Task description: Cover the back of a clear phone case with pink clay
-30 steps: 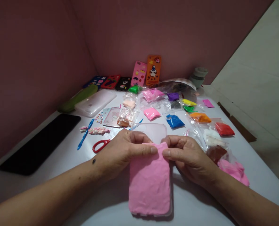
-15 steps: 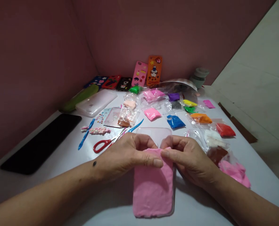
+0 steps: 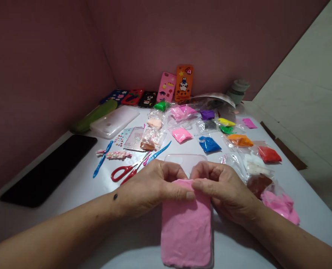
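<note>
A sheet of pink clay [image 3: 186, 228] covers the lower part of a clear phone case [image 3: 174, 158], whose bare top end shows beyond my fingers. My left hand [image 3: 157, 185] pinches the clay's upper edge, thumb on top and fingers curled behind it. From the other side my right hand [image 3: 224, 185] pinches the same edge, its thumb close to the left thumb. Most fingertips are hidden behind the clay. Red-handled scissors [image 3: 122, 173] lie just beyond my left hand. An opened bag of pink clay [image 3: 280, 203] sits right of my right hand.
Clay packets, among them a blue packet [image 3: 209, 144] and a red packet [image 3: 269, 154], spread over the table's right half. On the left lie a black phone-like slab [image 3: 49, 170], a blue tool [image 3: 103, 160] and another clear case [image 3: 114, 121]. Decorated cases, including an orange case [image 3: 184, 83], line the wall.
The clay-covered case has shifted slightly toward me and to the right. Both hands keep pinching the clay's upper edge, which sits a little lower.
</note>
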Motion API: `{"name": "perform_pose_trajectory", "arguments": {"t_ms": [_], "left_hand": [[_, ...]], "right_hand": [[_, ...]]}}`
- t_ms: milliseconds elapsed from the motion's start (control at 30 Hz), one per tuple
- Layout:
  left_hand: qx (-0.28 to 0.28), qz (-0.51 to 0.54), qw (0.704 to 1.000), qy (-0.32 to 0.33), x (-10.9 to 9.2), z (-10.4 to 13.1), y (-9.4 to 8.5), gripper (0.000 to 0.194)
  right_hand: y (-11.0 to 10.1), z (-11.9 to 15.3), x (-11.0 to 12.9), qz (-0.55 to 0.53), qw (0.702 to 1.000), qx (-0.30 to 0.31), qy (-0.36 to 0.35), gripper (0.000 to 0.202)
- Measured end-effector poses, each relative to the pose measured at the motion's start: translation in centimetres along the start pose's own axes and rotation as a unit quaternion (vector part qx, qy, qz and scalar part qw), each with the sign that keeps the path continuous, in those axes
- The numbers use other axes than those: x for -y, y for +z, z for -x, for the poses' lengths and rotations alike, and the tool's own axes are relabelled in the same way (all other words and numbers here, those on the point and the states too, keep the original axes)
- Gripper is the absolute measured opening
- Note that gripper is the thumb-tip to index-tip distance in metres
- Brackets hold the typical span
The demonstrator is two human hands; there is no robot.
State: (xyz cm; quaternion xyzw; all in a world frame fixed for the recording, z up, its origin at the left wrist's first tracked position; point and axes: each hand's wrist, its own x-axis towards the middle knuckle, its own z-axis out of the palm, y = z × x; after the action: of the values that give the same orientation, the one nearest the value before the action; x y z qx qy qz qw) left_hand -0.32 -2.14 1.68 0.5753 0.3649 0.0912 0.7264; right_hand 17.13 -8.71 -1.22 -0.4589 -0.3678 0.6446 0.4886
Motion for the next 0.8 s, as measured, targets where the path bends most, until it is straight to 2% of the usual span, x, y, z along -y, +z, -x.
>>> {"name": "perform_pose_trajectory", "arguments": {"t_ms": [200, 400, 600, 800], "left_hand": [[0.018, 0.023, 1.0, -0.006, -0.2, 0.1, 0.0, 0.021], [-0.03, 0.044, 0.998, 0.019, -0.2, 0.1, 0.0, 0.013], [-0.057, -0.004, 0.998, 0.031, 0.4, 0.0, 0.1, 0.013], [-0.064, -0.025, 0.997, 0.043, 0.7, 0.0, -0.1, 0.014]], "right_hand": [[-0.1, 0.1, -0.2, -0.005, 1.0, -0.018, -0.001, 0.023], [-0.1, 0.0, -0.3, -0.046, 0.997, -0.054, 0.0, 0.025], [0.6, 0.2, 0.2, -0.06, 0.996, -0.027, 0.061, 0.028], [0.5, 0.2, 0.1, -0.048, 0.997, -0.027, 0.063, 0.025]]}}
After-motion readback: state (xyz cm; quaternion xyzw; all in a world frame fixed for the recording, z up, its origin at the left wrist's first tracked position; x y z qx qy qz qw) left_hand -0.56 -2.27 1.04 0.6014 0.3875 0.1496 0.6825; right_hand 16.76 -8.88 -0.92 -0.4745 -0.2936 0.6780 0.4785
